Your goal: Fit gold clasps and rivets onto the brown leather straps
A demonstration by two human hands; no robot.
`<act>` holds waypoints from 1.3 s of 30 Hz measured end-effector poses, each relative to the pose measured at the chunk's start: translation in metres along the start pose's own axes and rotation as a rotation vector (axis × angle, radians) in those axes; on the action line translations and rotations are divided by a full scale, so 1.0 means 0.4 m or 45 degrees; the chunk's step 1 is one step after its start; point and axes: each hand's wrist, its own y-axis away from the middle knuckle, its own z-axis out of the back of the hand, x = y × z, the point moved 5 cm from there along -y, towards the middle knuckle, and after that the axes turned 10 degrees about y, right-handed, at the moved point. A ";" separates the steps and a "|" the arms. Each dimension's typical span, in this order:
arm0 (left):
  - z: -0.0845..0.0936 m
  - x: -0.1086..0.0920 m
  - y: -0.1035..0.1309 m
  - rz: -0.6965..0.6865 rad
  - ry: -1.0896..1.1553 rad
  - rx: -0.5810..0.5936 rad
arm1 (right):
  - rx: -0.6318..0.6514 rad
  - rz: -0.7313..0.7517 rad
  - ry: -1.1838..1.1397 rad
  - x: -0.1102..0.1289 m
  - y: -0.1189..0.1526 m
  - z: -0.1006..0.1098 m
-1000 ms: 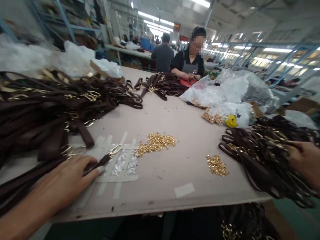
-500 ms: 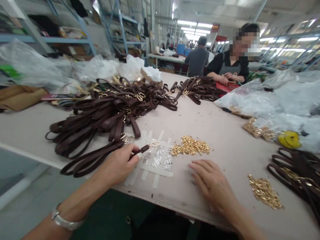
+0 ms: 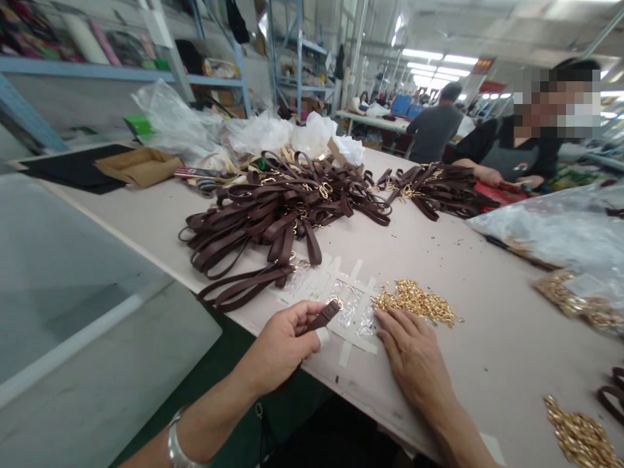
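My left hand (image 3: 287, 341) is closed on a dark brown leather strap (image 3: 325, 317), pinching it near its end. A gold clasp (image 3: 341, 301) sits at that end, over a taped patch of clear plastic (image 3: 351, 309) on the table. My right hand (image 3: 414, 348) lies flat on the table with its fingers stretched out. Its fingertips meet the near left edge of a pile of small gold metal pieces (image 3: 419, 302); whether a piece is under them I cannot tell. Left of the patch lies a large heap of brown straps (image 3: 263, 227) with gold clasps.
A second gold pile (image 3: 580, 432) lies at the lower right, near more brown straps (image 3: 615, 393). Plastic bags (image 3: 550, 221) cover the right side. A co-worker (image 3: 526, 140) is across the table. A brown paper piece (image 3: 139, 166) rests at the far left.
The view has swung left. My left hand has brought the strap's end nearer the table edge, and my right hand has moved up to the gold pile.
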 end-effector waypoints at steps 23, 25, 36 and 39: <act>0.084 -0.028 -0.017 -0.341 -0.463 -0.155 | -0.380 -0.666 -0.186 -0.111 0.060 0.048; 0.110 -0.024 -0.032 -0.344 -0.526 -0.132 | -0.374 -0.799 -0.220 -0.129 0.068 0.041; 0.128 -0.020 -0.037 -0.361 -0.642 0.026 | -0.370 -1.036 -0.337 -0.156 0.083 0.030; 0.125 -0.029 -0.024 -0.367 -0.682 0.093 | -0.361 -1.070 -0.490 -0.153 0.071 0.022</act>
